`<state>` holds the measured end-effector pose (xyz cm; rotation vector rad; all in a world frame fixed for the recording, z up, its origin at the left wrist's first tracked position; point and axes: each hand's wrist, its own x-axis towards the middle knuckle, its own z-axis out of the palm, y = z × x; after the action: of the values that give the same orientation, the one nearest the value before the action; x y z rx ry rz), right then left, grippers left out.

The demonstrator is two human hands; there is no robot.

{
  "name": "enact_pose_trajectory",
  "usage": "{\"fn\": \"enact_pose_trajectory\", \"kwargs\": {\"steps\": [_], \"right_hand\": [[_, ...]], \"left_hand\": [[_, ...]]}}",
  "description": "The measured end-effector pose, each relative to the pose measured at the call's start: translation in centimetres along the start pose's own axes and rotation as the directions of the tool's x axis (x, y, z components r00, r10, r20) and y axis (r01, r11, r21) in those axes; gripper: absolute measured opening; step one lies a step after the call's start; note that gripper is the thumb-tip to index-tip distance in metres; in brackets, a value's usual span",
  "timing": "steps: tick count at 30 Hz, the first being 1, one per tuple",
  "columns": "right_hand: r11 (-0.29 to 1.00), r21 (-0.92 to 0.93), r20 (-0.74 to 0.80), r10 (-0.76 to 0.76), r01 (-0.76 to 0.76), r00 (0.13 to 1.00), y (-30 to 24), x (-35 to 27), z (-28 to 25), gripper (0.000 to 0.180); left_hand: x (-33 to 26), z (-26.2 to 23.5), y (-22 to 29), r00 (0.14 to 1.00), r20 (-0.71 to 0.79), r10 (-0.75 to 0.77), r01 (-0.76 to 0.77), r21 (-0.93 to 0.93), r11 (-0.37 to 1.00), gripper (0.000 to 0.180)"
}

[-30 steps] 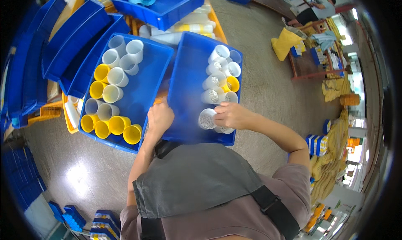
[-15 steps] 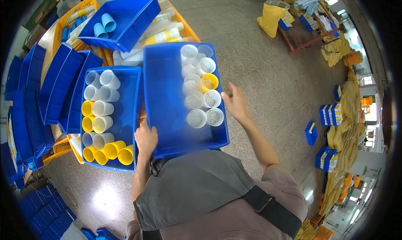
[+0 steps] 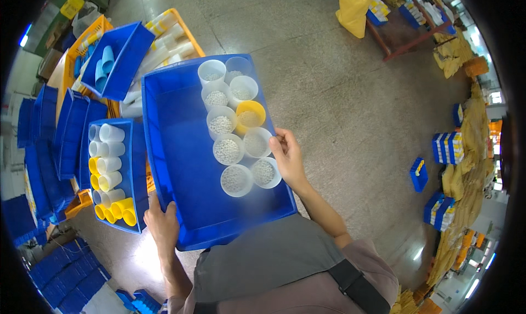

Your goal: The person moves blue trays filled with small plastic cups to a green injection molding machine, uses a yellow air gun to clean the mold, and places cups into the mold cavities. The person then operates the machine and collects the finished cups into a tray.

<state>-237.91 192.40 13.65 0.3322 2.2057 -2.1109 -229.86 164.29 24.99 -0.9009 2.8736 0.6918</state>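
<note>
Close before the grey apron point(image 3: 257, 253), the blue tray point(image 3: 183, 149) I watch remotely, left hand point(image 3: 163, 224) gripping its near left side, right hand point(image 3: 289, 158) clasping its right rim, pale cups point(image 3: 227, 150) and one yellow cup point(image 3: 250, 114) in two rows inside, holding whitish pellets point(image 3: 221, 125).

Reading the big blue tray point(image 3: 183, 149) on my remote feed as the dial, I see the left hand point(image 3: 161, 222) gripping its rim at 7 o'clock and the right hand point(image 3: 289, 156) curled at its edge at 3. Ten cups point(image 3: 219, 110) stand inside, from 12 to 4, nine whitish and one yellow, holding small pellets point(image 3: 221, 125). A second blue tray point(image 3: 132, 166) of white and yellow cups point(image 3: 110, 165) sits toward 9; pale-blue cups point(image 3: 107, 60) lie in a blue bin point(image 3: 127, 64) at 10.
</note>
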Motion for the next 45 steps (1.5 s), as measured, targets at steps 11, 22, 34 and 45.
{"fn": "enact_pose_trajectory", "kwargs": {"steps": [11,22,34,45], "right_hand": [[0.999,-0.018,-0.123,0.032,-0.035,0.992,-1.5,12.7,-16.3,0.044],[0.985,-0.151,-0.27,0.037,-0.08,0.962,-7.8,39.2,-24.0,0.027],[0.963,-0.267,-0.201,-0.081,0.025,0.976,-13.9,79.9,-16.5,0.034],[0.978,-0.16,0.295,-0.079,0.131,0.952,-23.3,119.4,5.7,0.036]], "left_hand": [[4.4,12.9,15.4,0.939,0.058,0.34,-0.323,-0.193,0.926,0.033],[27.3,21.5,39.8,0.851,0.209,0.481,-0.444,-0.203,0.873,0.03],[60.2,23.5,58.0,0.914,0.127,0.385,-0.355,-0.207,0.912,0.029],[91.2,19.2,65.2,0.998,-0.064,-0.021,0.003,-0.27,0.963,0.022]]}}
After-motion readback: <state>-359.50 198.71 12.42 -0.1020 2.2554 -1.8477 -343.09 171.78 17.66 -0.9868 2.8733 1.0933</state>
